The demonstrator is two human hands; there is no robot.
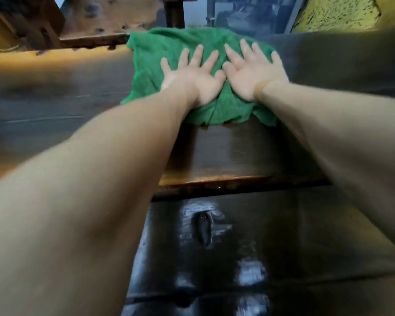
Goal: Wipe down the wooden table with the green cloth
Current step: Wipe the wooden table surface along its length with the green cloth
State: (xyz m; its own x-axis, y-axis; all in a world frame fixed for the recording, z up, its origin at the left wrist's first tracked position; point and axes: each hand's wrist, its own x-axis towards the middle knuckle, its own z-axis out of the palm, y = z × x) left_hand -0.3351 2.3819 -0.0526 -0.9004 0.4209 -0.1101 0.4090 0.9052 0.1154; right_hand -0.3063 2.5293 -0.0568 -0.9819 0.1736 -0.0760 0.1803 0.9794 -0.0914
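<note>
Green cloth (169, 51) sits upper centre of frame on the wooden table (226, 151). Left hand (192, 76) and right hand (253, 71) lie flat on it, fingers straight, gripping nothing. Risk: the cloth bunches or slides off the far edge, since palm friction alone holds it.

From my remote feed: a dark glossy floor (249, 258) below mirrors pale patches of light. Beyond, worn brown timber beams studded with dark bolt heads (94, 39) run across the upper left, warm orange light glowing beneath them. A grey-framed glass pane (255, 12) stands upper centre, a rough yellow speckled wall (338, 12) at upper right.
</note>
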